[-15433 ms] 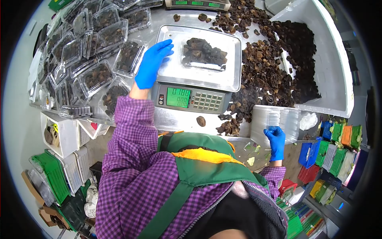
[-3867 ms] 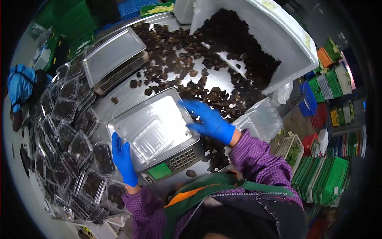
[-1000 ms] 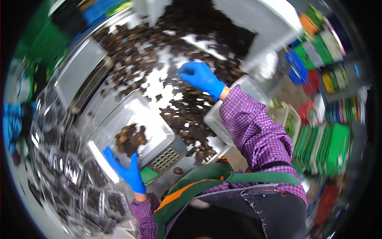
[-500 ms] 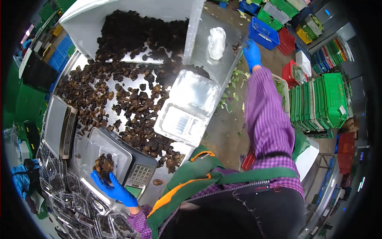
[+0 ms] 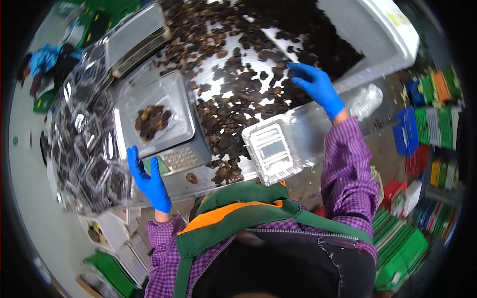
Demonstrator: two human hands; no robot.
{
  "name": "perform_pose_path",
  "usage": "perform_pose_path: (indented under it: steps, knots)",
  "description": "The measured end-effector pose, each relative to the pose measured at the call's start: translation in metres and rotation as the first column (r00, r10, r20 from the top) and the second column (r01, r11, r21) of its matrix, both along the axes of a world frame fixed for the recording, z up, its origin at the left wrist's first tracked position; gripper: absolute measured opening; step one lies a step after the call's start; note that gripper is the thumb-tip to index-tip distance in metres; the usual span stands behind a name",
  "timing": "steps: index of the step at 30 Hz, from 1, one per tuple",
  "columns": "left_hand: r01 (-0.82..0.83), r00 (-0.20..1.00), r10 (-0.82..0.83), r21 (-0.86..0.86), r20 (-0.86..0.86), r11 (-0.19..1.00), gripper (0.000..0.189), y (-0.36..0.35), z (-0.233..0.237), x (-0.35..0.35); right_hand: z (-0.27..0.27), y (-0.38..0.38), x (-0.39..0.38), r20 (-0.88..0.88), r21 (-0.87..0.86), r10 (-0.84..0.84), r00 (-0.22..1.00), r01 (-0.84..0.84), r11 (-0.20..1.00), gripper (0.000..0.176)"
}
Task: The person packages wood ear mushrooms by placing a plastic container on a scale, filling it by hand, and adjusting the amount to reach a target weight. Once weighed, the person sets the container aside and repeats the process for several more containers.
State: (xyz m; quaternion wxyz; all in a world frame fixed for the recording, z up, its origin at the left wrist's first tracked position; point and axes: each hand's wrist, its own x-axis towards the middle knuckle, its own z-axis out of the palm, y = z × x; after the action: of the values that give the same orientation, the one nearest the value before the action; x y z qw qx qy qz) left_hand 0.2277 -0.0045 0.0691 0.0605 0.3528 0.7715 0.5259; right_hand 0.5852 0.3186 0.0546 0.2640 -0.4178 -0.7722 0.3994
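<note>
My left hand (image 5: 150, 183), in a blue glove, is open with fingers spread at the front edge of a digital scale (image 5: 185, 158). A clear plastic tray (image 5: 171, 119) sits on the scale, with a small heap of dark brown mushroom pieces (image 5: 151, 122) in it. My right hand (image 5: 318, 90), gloved the same way, is over the loose mushroom pieces (image 5: 248, 82) spread on the metal table. Its fingers are apart, and nothing shows between them. Below that hand, near the table's front edge, lies an open clear clamshell box (image 5: 273, 149).
A white foam box (image 5: 382, 42) lies tipped at the back right, spilling mushroom pieces. Crumpled clear film (image 5: 366, 102) rests beside it. Many clear plastic boxes (image 5: 89, 134) are piled at left, near a second scale (image 5: 136, 37). Coloured crates (image 5: 407, 131) stand on the floor at right.
My right hand has moved from beyond the table's right edge to over the mushroom pieces. My left hand has drawn away from the heap in the tray. The view has turned leftward.
</note>
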Motion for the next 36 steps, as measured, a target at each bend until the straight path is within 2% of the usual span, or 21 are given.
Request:
perform_pose_path:
  steps: [1,3,4,5,7,8,9,11,14,15,16,17,18,19,21,22,24,25,31,33,36]
  knots:
    - [-0.032,0.999,0.032,0.007,0.021,0.999,0.056,-0.009,-0.003,0.000,-0.008,0.015,-0.019,0.131,-0.085,0.104,0.986,-0.093,0.992,0.059]
    - [-0.117,0.993,0.117,0.010,0.015,0.993,0.056,-0.029,-0.011,-0.002,-0.071,0.051,-0.044,0.301,-0.014,0.221,0.928,-0.228,0.974,0.092]
    - [-0.164,0.986,0.163,0.013,0.010,0.986,0.056,-0.038,-0.015,-0.002,-0.087,0.059,-0.064,0.447,-0.143,0.270,0.853,-0.230,0.963,0.111]
    - [-0.196,0.980,0.196,0.016,0.011,0.980,0.056,-0.045,-0.019,-0.001,-0.120,0.061,-0.081,0.396,-0.188,0.312,0.864,-0.256,0.948,0.114]
    - [-0.297,0.947,0.296,-0.009,0.125,0.955,0.056,-0.067,-0.024,0.006,-0.119,0.034,-0.125,0.460,-0.084,0.438,0.773,-0.453,0.887,0.116]
    - [-0.311,0.942,0.310,-0.014,0.127,0.950,0.055,-0.076,-0.025,0.011,-0.124,0.018,-0.142,0.501,-0.080,0.486,0.716,-0.521,0.850,0.115]
    - [-0.365,0.923,0.365,-0.023,0.119,0.931,0.055,-0.083,-0.026,0.016,-0.111,-0.002,-0.153,0.567,0.072,0.473,0.675,-0.612,0.788,0.091]
    - [-0.375,0.919,0.371,0.003,0.137,0.927,0.055,-0.091,-0.029,0.021,-0.132,0.001,-0.169,0.561,0.015,0.555,0.614,-0.678,0.735,0.059]
    - [-0.425,0.899,0.421,0.004,0.118,0.905,0.051,-0.099,-0.034,0.023,-0.129,0.018,-0.173,0.526,-0.015,0.619,0.584,-0.721,0.693,0.037]
    - [-0.410,0.907,0.408,-0.009,0.102,0.912,0.050,-0.100,-0.034,0.023,-0.125,0.027,-0.174,0.388,-0.042,0.637,0.667,-0.677,0.735,0.029]
    - [-0.413,0.907,0.414,-0.026,0.082,0.910,0.048,-0.098,-0.030,0.022,-0.106,0.031,-0.176,0.364,0.022,0.619,0.696,-0.671,0.741,0.023]
    - [-0.432,0.897,0.433,-0.029,0.083,0.901,0.048,-0.097,-0.031,0.018,-0.101,0.040,-0.174,0.182,-0.174,0.647,0.740,-0.623,0.762,0.019]
    - [-0.411,0.907,0.412,-0.032,0.089,0.911,0.048,-0.097,-0.034,0.014,-0.078,0.034,-0.173,0.236,-0.275,0.571,0.786,-0.510,0.815,0.018]
    - [-0.385,0.917,0.386,-0.035,0.095,0.922,0.047,-0.096,-0.036,0.009,-0.050,0.024,-0.173,0.192,-0.378,0.516,0.835,-0.422,0.824,0.019]
    - [-0.391,0.911,0.391,-0.031,0.133,0.920,0.046,-0.088,-0.036,0.003,-0.034,0.023,-0.174,0.122,-0.478,0.483,0.867,-0.375,0.794,0.021]
    - [-0.339,0.934,0.337,-0.004,0.119,0.941,0.046,-0.084,-0.038,-0.002,-0.025,0.018,-0.178,0.125,-0.474,0.485,0.866,-0.377,0.796,0.021]
    - [-0.273,0.957,0.268,0.033,0.109,0.962,0.046,-0.076,-0.044,-0.011,0.002,-0.002,-0.190,-0.075,-0.387,0.455,0.887,-0.446,0.807,0.023]
    - [-0.238,0.967,0.229,0.075,0.109,0.968,0.046,-0.072,-0.048,-0.016,0.027,-0.021,-0.202,-0.132,-0.425,0.434,0.891,-0.447,0.787,0.026]
    - [-0.138,0.986,0.128,0.096,0.111,0.986,0.045,-0.058,-0.045,-0.041,0.064,-0.067,-0.292,0.024,-0.200,0.723,0.690,-0.705,0.680,0.024]
    - [-0.132,0.984,0.118,0.099,0.134,0.986,0.045,-0.060,-0.046,-0.050,0.054,-0.071,-0.328,0.169,-0.152,0.815,0.554,-0.803,0.577,0.027]
    - [-0.126,0.984,0.104,0.156,0.145,0.980,0.044,-0.067,-0.051,-0.063,0.024,-0.073,-0.369,0.292,-0.062,0.833,0.470,-0.860,0.507,0.038]
